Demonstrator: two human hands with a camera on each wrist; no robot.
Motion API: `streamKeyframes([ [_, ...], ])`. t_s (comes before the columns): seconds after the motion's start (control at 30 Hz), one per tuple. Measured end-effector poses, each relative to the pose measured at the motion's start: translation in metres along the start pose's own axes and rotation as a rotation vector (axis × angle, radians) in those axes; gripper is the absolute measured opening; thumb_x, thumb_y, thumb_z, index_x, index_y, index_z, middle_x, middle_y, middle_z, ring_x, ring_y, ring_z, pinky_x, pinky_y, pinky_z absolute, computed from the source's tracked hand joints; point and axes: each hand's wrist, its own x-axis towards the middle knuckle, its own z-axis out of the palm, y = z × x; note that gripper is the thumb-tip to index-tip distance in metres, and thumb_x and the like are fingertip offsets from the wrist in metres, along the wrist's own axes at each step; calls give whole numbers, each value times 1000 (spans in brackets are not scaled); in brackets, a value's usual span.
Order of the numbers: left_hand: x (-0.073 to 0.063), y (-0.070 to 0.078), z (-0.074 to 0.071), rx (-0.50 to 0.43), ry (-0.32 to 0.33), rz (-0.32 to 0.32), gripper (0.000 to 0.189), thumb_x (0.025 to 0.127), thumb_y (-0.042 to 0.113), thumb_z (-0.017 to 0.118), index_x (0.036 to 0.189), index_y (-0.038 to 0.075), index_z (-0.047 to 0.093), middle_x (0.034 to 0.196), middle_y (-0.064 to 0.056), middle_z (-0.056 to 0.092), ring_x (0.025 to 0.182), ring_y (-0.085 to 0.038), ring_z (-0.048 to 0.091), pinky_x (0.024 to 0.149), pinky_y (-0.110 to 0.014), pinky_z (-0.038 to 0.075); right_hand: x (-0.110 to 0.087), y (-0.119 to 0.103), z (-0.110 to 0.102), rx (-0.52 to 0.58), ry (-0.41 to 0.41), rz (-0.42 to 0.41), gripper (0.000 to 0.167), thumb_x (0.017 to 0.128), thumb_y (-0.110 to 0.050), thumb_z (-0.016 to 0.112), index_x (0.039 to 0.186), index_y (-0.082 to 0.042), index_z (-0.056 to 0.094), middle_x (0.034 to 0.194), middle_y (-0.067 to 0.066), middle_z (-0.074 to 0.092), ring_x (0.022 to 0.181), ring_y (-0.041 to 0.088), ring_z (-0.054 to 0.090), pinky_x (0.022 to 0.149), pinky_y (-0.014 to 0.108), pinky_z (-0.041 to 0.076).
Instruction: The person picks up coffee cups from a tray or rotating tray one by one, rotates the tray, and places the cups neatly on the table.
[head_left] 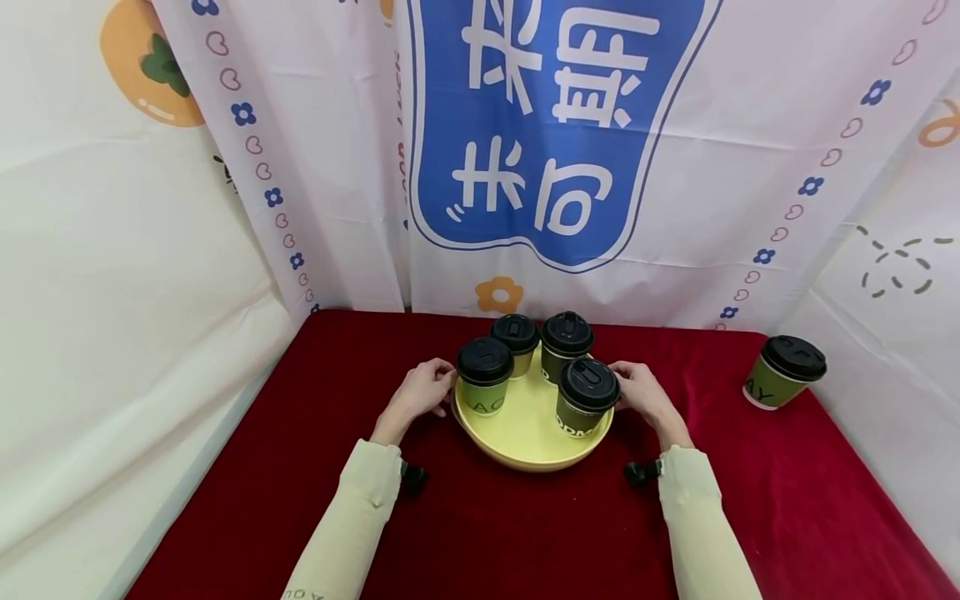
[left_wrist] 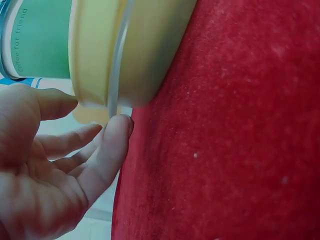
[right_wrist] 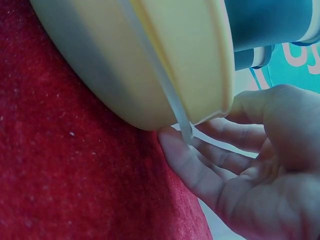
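Note:
A round yellow tray (head_left: 525,433) with a deep, curved outer wall rests on the red cloth. Several lidded paper coffee cups stand upright on it, among them a light green cup (head_left: 485,377) at the left and a dark green cup (head_left: 587,396) at the right. My left hand (head_left: 422,390) holds the left side, thumb at the upper rim and fingers lower down by the pale band (left_wrist: 118,60). On the opposite side my right hand (head_left: 641,392) grips likewise, its thumb by the rim and a fingertip under the band. The cups hide part of the right fingers.
One more green cup (head_left: 782,375) with a black lid stands apart near the table's right edge. The red cloth (head_left: 525,533) covers the table. Behind it hangs a white printed curtain (head_left: 345,208), with white fabric at both sides.

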Motion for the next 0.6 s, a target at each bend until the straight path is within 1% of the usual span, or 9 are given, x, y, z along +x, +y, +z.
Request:
streamKeyframes([
  [0.13,1,0,2,3,-10,-6,36,103,30,50,130,9,60,99,-14,68,66,-20,68,58,-33,57,-1,1,0,1,-1,4,37,100,-19,52,124,9,59,98,11,66,68,12,65,64,34,59],
  [0.23,2,0,3,10,-12,3,37,103,31,50,130,9,61,100,-14,68,61,-21,68,58,-33,57,-2,1,-1,-1,-5,5,38,100,-18,52,124,9,58,98,11,67,69,12,65,64,35,59],
  [0.33,1,0,3,25,1,16,37,103,31,49,129,8,61,98,-14,67,58,-20,67,58,-32,57,-2,1,-3,6,-17,1,37,101,-19,51,124,9,58,96,10,67,70,12,66,66,37,60],
  [0.43,0,0,4,31,18,20,37,103,32,49,128,8,62,96,-14,67,59,-19,67,59,-32,57,-4,0,-8,26,-23,0,37,103,-20,49,124,9,57,96,9,67,73,11,67,68,40,60],
  [0.5,0,0,4,33,26,17,36,103,32,49,127,9,63,96,-13,67,60,-18,67,60,-31,57,-6,-1,-14,42,-25,-5,38,104,-20,48,126,10,55,100,12,66,76,12,68,70,42,60],
  [0.6,1,1,6,32,32,21,36,103,33,49,126,9,63,95,-13,68,61,-18,67,61,-31,56,-12,-3,-27,66,-5,-12,42,104,-22,48,131,11,51,113,26,62,84,17,70,73,44,60],
])
